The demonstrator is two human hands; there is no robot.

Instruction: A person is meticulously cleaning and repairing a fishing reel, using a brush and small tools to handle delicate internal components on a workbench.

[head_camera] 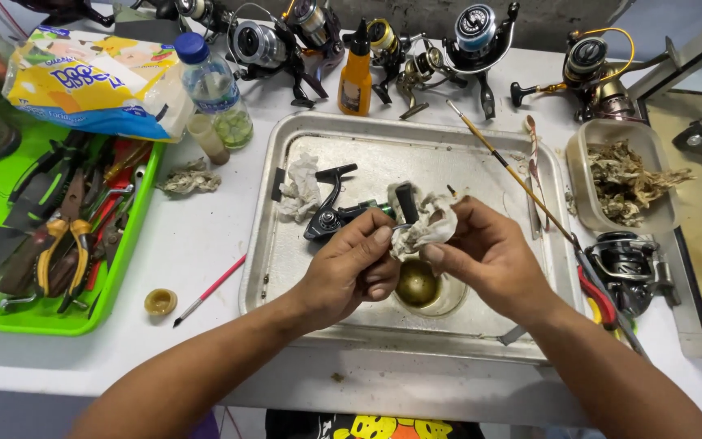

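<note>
Surface: white worktable (pixel 205 236) crowded with fishing gear, a shallow metal tray (pixel 481 146) set in its middle.
Left fingers: left hand (pixel 351 268) curled narrow around a small dark reel part (pixel 406 203), thumb and forefinger pinching it from the left.
Right fingers: right hand (pixel 485 252) closed on a crumpled white tissue (pixel 428 228), pressing it against the same part; both hands meet above the tray.
Held part: black, upright between the two hands, half wrapped by the tissue; its lower end is hidden.
Just below the fingers: a small clear cup (pixel 424 289) with a brownish-gold content, standing in the tray.
Just left of the fingers: a black spinning reel body (pixel 335 215) lying in the tray, and beyond it another wad of tissue (pixel 301 191).
Right of the fingers: a thin brush (pixel 505 167) slanting across the tray's edge; red-handled pliers (pixel 599 297) beside a dark reel (pixel 631 264); a clear tub of used wipes (pixel 623 175).
Beyond the fingers: an orange bottle (pixel 356 77) with a black nozzle, and a row of spinning reels (pixel 477 41) along the table's back.
Far left of the fingers: a green tray of hand tools (pixel 58 236), a plastic water bottle (pixel 214 89), a tissue packet (pixel 91 81), a pink-handled brush (pixel 209 290) and a small round cap (pixel 160 302).
</note>
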